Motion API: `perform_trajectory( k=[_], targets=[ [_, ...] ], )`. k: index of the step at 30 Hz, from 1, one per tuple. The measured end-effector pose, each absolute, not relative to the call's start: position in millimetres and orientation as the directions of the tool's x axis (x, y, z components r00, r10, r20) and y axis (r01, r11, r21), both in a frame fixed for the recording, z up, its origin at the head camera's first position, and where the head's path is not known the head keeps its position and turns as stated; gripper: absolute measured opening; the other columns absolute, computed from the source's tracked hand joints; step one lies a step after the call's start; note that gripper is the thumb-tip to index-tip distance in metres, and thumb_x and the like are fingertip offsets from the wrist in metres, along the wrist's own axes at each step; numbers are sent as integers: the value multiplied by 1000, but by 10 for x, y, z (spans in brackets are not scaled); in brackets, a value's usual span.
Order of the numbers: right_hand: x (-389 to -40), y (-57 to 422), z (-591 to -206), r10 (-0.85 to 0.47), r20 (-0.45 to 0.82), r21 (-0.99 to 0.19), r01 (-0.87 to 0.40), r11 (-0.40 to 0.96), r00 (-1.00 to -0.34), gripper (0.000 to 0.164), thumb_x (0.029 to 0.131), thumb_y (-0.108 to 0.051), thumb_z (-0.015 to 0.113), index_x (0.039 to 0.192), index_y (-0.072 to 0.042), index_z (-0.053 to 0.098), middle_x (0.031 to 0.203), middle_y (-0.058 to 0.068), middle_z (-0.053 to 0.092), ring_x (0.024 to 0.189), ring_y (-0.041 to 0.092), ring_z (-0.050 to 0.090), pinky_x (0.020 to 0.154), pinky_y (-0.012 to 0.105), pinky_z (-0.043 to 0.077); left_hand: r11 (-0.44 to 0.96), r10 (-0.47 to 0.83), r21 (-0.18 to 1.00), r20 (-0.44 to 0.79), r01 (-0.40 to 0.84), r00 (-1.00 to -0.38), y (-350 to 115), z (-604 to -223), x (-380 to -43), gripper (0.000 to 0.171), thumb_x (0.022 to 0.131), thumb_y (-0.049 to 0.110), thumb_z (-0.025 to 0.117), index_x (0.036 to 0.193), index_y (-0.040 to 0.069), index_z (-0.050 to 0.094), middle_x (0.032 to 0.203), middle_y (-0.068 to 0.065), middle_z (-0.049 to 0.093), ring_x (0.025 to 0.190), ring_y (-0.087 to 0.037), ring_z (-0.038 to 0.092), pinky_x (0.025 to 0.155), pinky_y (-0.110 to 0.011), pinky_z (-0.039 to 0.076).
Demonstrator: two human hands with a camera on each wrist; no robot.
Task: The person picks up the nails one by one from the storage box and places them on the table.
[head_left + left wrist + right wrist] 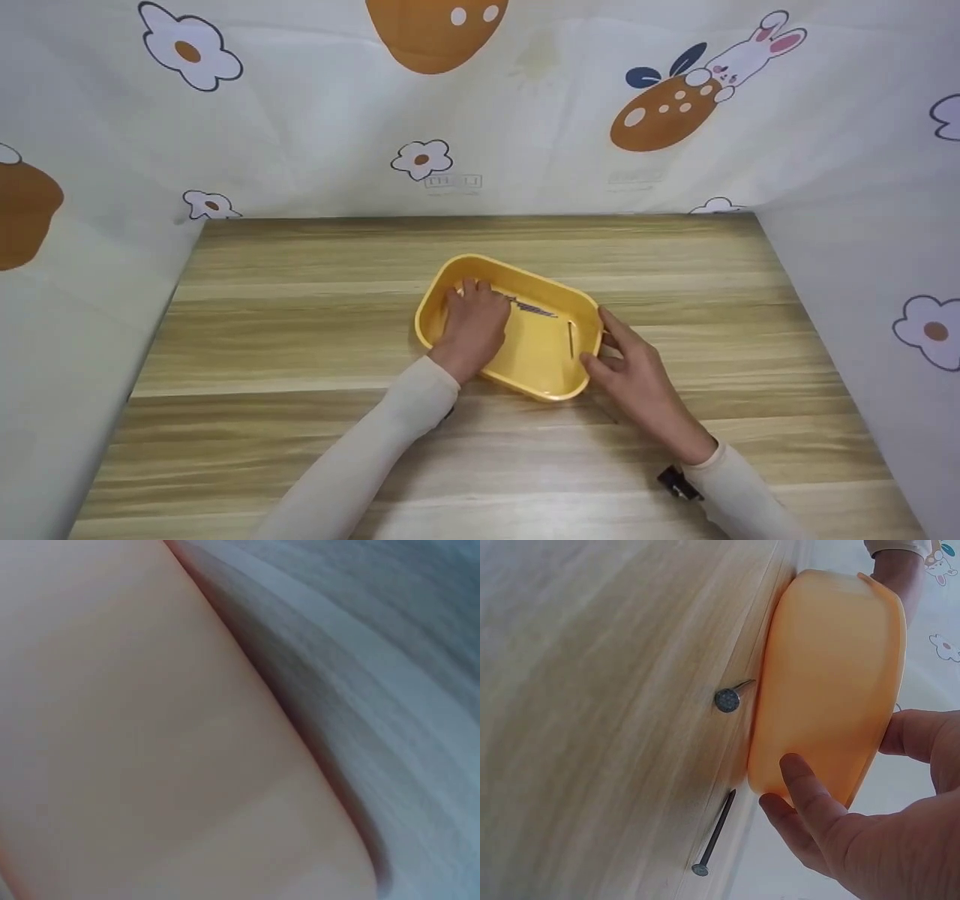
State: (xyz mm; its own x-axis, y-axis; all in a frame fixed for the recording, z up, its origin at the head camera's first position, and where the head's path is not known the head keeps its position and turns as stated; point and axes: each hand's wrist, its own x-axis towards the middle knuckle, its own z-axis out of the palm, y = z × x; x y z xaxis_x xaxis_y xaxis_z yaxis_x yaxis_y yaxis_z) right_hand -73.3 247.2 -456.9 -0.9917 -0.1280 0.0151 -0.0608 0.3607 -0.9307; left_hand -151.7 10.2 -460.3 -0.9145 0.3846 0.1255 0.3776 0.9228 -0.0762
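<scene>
A yellow plastic tray (532, 375) with rounded corners stands on the table. Inside it, a bunch of several nails (538, 310) lies along the far wall, and a single nail (570, 340) lies by the right end. My left hand (472, 330) reaches into the tray's left part with bent fingers; whether anything is between them is hidden. At the right end my right hand (637, 375) grips the tray wall, thumb at the rim and fingers (810, 791) against the outside. The left wrist view shows mostly sleeve (172, 735).
Outside the tray, in the right wrist view, one nail (727, 699) lies close to its wall and another nail (714, 834) a little farther off. The wood-grain table (300, 300) is bordered by a printed sheet (315, 112) at the back and sides.
</scene>
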Motion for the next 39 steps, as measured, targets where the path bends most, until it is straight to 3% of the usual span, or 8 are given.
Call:
perform_trajectory(
  k=[10, 25, 34, 39],
  targets=[
    [-743, 2469, -4578, -126, 35, -931, -78, 356, -991, 78, 100, 7, 72, 166, 11, 32, 163, 30, 48, 139, 45, 61, 98, 31, 60, 919, 394, -55, 144, 391, -908, 86, -4600, -1521, 8, 98, 11, 77, 101, 12, 85, 109, -16, 75, 109, -37, 66, 83, -54, 61],
    [-748, 2470, -4574, -135, 19, -935, -65, 348, -991, 79, 100, 7, 72, 166, 12, 29, 165, 32, 44, 140, 45, 60, 99, 31, 60, 909, 405, 79, 78, 410, -911, -16, -4485, -1514, 8, 99, 6, 75, 98, 6, 83, 109, -18, 71, 105, -37, 62, 82, -51, 60],
    [-744, 2462, -4584, -128, 26, -934, -70, 350, -991, 78, 100, 8, 72, 166, 12, 30, 164, 31, 46, 138, 45, 61, 98, 31, 60, 883, 438, 85, 204, 462, -875, -81, -4464, -1431, 14, 97, 2, 74, 84, 4, 77, 99, -16, 66, 95, -35, 61, 74, -47, 56],
    [-738, 2460, -4583, -128, 26, -937, -69, 343, -991, 78, 100, 8, 72, 166, 12, 30, 164, 32, 45, 138, 45, 62, 98, 30, 61, 877, 434, 135, 187, 461, -881, -134, -4442, -1396, 13, 97, 0, 72, 86, 1, 78, 102, -18, 66, 99, -37, 59, 75, -48, 56]
  ],
)
